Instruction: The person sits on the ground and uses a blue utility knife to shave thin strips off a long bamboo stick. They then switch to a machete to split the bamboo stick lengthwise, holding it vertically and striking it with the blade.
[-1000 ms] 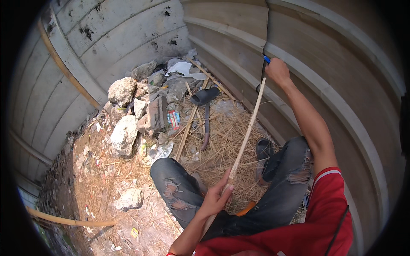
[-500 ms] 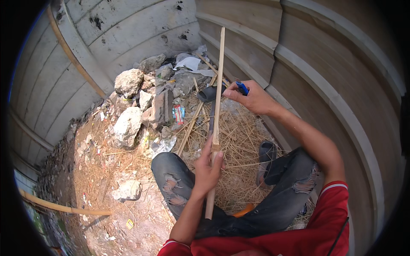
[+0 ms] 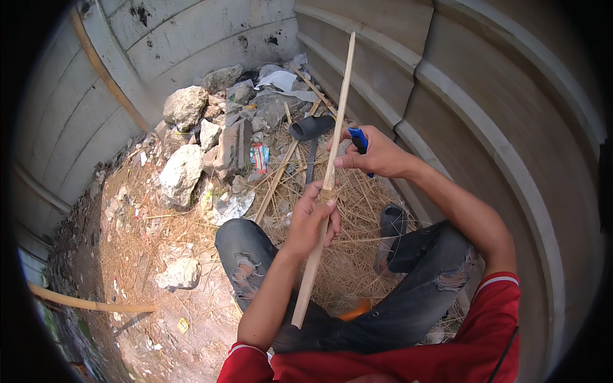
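Observation:
A long pale bamboo strip (image 3: pixel 343 102) slants up and to the right in front of me, with a darker joint partway along it. My left hand (image 3: pixel 310 223) is closed round the strip just below that joint, and the lower end hangs over my lap. My right hand (image 3: pixel 384 154) holds a blue cutter knife (image 3: pixel 359 140), partly hidden in the palm. Its thumb and fingertips are at the strip above the joint and seem to touch it. Whether the cutter's blade is out I cannot tell.
Straw-like shavings (image 3: pixel 351 268) cover the ground between my legs. Beyond lie a dark slipper (image 3: pixel 311 127), a dark flat bar (image 3: pixel 311 163), another bamboo strip (image 3: pixel 274 188) and pale rocks (image 3: pixel 182 175). A corrugated metal wall (image 3: pixel 485 134) stands close on the right; a bamboo pole (image 3: pixel 96 306) lies left.
The strip has tilted further right at its top. My left hand has risen slightly, and the right hand's fingers have come down to the strip near the joint, cutter still held.

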A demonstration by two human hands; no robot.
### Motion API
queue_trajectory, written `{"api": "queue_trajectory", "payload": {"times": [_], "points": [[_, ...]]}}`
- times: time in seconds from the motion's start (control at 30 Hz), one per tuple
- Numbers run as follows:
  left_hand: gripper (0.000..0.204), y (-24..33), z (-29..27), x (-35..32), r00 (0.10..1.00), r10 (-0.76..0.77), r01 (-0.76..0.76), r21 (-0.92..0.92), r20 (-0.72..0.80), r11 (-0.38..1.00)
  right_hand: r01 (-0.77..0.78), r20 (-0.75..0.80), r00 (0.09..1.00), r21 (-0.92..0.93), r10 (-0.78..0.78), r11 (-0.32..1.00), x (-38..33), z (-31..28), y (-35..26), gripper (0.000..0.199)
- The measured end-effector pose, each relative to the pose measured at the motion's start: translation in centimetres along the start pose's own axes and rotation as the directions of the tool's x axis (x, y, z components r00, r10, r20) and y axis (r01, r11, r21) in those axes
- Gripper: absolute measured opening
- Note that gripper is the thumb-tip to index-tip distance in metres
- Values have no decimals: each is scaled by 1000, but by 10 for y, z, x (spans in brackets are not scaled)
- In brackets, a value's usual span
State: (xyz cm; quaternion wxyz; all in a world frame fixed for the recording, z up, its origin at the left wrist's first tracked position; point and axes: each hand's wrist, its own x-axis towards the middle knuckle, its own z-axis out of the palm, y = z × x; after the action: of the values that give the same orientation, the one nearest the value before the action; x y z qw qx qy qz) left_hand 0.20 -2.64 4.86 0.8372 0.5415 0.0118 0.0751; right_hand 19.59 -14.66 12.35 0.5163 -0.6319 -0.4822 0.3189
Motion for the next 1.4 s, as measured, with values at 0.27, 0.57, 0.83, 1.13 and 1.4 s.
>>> {"api": "queue_trajectory", "payload": {"times": [0.27,0.57,0.83,1.13,1.4], "points": [[47,-11,-10,4,978,78,-87,-37,-196,996,16,-14,1000,-515,-26,857,2,24,13,26],[23,-22,-12,-3,936,26,-111,-224,-351,968,-43,-27,999,-905,44,423,11,77,29,17],[35,-28,-7,-14,950,-21,-67,-266,-312,962,-87,-86,996,-947,17,310,34,53,41,19],[54,-55,17,-45,982,-148,124,-197,-114,973,-476,-493,870,-850,-22,225,54,-59,77,24],[53,-50,28,-57,984,-175,174,-26,-38,984,-696,-725,688,-654,19,296,-10,-147,130,39]]}}
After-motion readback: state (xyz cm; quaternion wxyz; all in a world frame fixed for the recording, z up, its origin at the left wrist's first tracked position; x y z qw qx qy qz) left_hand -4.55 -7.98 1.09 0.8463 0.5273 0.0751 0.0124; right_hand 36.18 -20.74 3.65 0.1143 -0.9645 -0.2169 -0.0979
